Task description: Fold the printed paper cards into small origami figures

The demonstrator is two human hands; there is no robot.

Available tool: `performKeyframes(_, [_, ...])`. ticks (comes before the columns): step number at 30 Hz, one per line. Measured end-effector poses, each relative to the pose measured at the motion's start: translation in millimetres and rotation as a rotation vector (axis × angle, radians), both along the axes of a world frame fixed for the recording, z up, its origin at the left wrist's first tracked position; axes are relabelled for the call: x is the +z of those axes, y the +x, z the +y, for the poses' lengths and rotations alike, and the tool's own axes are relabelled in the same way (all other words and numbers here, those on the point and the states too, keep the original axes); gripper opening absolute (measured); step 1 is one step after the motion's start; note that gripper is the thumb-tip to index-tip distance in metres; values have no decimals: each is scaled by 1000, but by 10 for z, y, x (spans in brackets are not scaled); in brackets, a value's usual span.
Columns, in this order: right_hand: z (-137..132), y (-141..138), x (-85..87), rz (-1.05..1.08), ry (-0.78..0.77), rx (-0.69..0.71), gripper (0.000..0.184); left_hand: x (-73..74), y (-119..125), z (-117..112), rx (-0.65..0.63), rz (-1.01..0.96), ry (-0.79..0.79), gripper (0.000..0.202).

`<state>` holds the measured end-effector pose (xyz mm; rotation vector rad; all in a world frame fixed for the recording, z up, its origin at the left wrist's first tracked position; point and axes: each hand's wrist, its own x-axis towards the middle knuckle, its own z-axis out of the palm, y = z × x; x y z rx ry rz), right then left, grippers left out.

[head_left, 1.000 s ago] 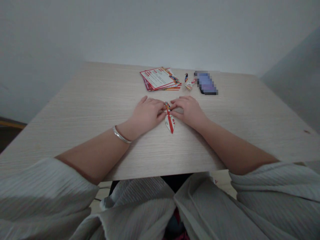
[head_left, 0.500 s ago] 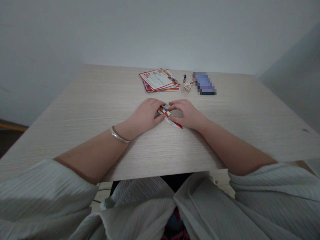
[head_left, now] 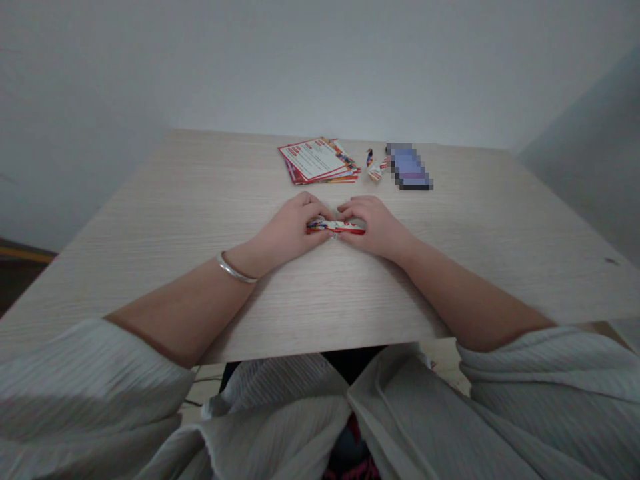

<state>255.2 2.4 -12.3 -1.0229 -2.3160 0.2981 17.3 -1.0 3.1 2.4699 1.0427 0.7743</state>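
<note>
folded paper [head_left: 344, 227] spans left hand [head_left: 290, 228] to right hand [head_left: 381, 229], long axis crosswise, both pinching it, neither nearer.

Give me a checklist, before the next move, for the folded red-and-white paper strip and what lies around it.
1. Bare left hand on the folded red-and-white paper strip: ok, at its left end.
2. Bare right hand on the strip: ok, at its right end.
3. Strip's underside folds: cannot tell, hidden.
4. Loose stack of red-bordered printed sheets apart from both hands: ok.
5. Small multicoloured paper piece apart from both hands: ok.
6. Dark rectangular phone's screen readable: not ok, pixelated.
</note>
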Motion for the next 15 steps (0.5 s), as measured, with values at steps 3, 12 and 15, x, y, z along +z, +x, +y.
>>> performKeyframes(3, [-18,-20,45,-63,-26,0,11,22,23,-15,16,28,5,26])
performKeyframes(12, [-120,-79,106,-154,-22,-118,11,49,37,-52,21,28,42,26])
performKeyframes(15, [-114,-75,98,-90,-23,-113,12,46,43,-67,41,-47,14,19])
